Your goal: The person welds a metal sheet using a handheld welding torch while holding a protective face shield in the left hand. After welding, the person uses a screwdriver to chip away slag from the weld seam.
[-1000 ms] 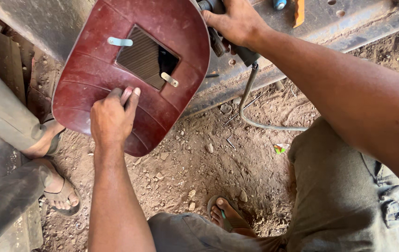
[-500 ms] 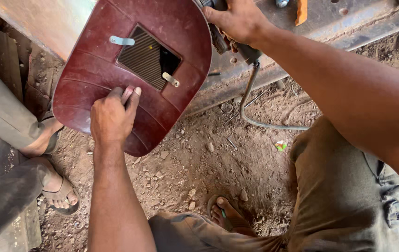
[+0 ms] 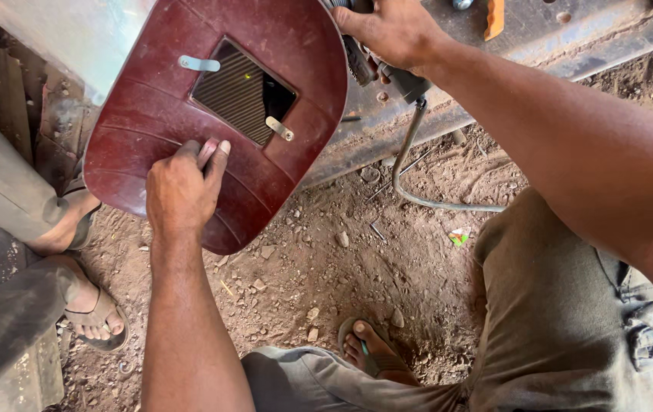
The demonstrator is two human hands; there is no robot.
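Note:
My left hand [image 3: 180,189] grips the handle at the back of a dark red welding shield [image 3: 143,107], held up and tilted in front of me. The shield has a dark rectangular viewing window [image 3: 241,90] with two small metal clips. My right hand [image 3: 391,30] is shut on a welding electrode holder [image 3: 387,76] at the top of the view, next to the shield's right edge. A grey cable [image 3: 418,191] hangs from the holder and curves over the dirt. The holder's tip is hidden behind the shield and hand.
A long rusty steel beam [image 3: 570,38] runs across the top. Another person's sandalled feet [image 3: 90,317] and trouser legs stand at the left. My own foot in a sandal [image 3: 372,347] rests on stony dirt, my knee [image 3: 555,290] at the right.
The view has shifted slightly; the shield and both hands sit a little higher and to the right in the picture. Both grips are unchanged.

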